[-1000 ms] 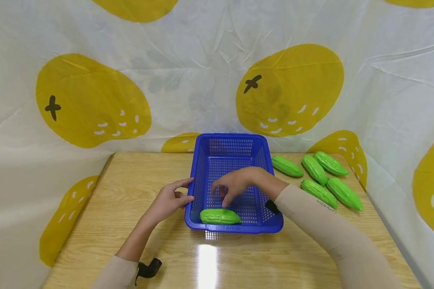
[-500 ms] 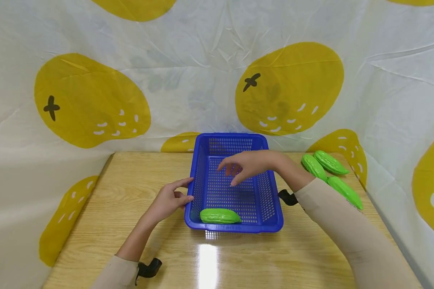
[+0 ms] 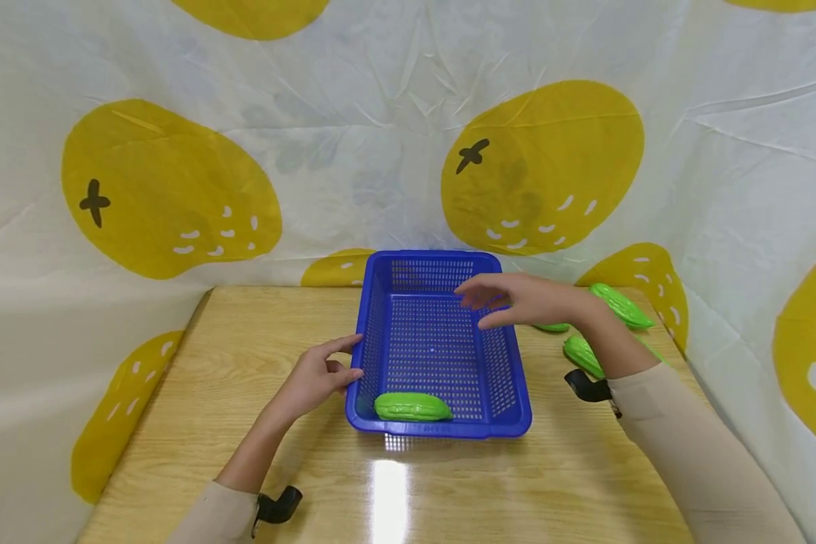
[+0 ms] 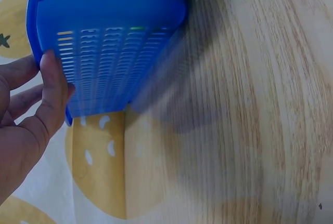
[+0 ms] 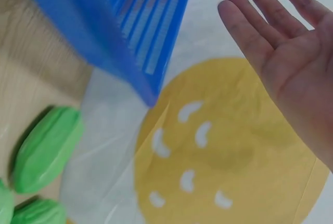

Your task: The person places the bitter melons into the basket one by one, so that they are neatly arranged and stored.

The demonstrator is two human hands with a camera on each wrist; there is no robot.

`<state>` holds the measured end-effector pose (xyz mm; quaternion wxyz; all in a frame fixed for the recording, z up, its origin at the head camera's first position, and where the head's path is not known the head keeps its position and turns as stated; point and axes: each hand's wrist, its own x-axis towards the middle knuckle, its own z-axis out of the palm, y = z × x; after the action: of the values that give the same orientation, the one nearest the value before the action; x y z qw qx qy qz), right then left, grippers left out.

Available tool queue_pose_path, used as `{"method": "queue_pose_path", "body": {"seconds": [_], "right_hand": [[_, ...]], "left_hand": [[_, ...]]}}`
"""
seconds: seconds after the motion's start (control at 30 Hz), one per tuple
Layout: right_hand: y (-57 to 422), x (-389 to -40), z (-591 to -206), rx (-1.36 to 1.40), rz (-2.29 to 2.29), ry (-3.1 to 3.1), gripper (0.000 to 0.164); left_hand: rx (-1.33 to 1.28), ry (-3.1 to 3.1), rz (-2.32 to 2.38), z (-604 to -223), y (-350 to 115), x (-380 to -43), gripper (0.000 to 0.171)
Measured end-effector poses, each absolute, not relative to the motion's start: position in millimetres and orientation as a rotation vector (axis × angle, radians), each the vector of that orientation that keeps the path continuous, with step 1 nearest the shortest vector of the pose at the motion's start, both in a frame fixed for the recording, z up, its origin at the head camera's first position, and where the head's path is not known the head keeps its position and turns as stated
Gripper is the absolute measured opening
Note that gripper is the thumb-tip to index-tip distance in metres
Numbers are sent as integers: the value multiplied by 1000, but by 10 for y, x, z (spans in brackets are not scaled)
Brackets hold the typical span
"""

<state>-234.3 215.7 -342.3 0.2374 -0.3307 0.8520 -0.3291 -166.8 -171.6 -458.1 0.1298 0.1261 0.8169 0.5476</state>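
Observation:
A blue plastic basket (image 3: 442, 431) with perforated walls stands on the table. One green, ridged bitter melon (image 3: 413, 406) lies crosswise inside it, along the near wall. With thumb and fingers, my left hand (image 3: 318, 379) holds the basket's left rim; the left wrist view shows the thumb against the outer wall (image 4: 99, 57). Above the right rim, my right hand (image 3: 527, 298) hovers with fingers extended and holds nothing. In the right wrist view its palm (image 5: 302, 63) faces the camera, apart from the basket.
Right of the basket, several more bitter melons (image 3: 622, 306) lie on the wooden table (image 3: 279, 310), partly hidden by my right hand and forearm. A white cloth (image 3: 367, 174) with yellow fruit prints hangs behind the table and along both sides.
My right hand has risen from near the melon inside the basket and moved right, to over the right rim. My left hand keeps its hold; the basket and melon stay put.

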Motion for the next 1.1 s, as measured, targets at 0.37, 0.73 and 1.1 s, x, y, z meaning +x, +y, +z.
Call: {"method": "queue_pose_path", "body": {"seconds": [0.37,0.73,1.1], "right_hand": [[2817,-2127,-3658,-772,-1089,2582,59],[3391,-1977,-4135,-531,-1095,2787,59],[3742,-1816,-4511,-355,-1048,2813,64]], "left_hand": [[375,2386,1576,-4552,-1722,-1662,62],[375,2385,1568,-4575,-1729,-1657,61],[382,2382,1566,-4576,-1723,-1663,62]]}}
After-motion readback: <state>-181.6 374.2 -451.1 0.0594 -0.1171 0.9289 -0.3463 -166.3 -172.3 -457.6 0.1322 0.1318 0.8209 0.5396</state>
